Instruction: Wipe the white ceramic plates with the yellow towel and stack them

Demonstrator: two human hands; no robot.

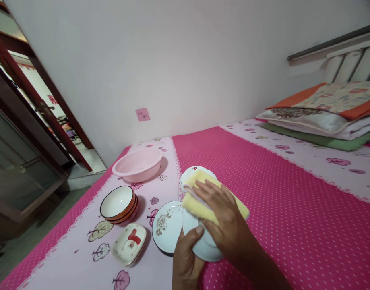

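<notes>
Yellow fluffy cloth [194, 204]: held under our right hand [221, 205], fingers nearly straight.
White round ceramic plate [206, 250]: our left hand [187, 254] pinches its rim, partly under the cloth.
Slip risk: we judge a slack pinch could drop it onto the brown-flowered white round plate [169, 230].

A pink note [142, 114] is stuck on the white wall [203, 60], with something scribbled on it, way too small to read. Over on the right, an orange-edged pillow [342, 95] is stacked on a shiny white one [311, 120], with green bedding [320, 139] tucked underneath. A grey rail [332, 42] can be seen above that lot. Far left, a reddish-brown door [64, 133] is shown, handle [42, 106] and all.
</notes>
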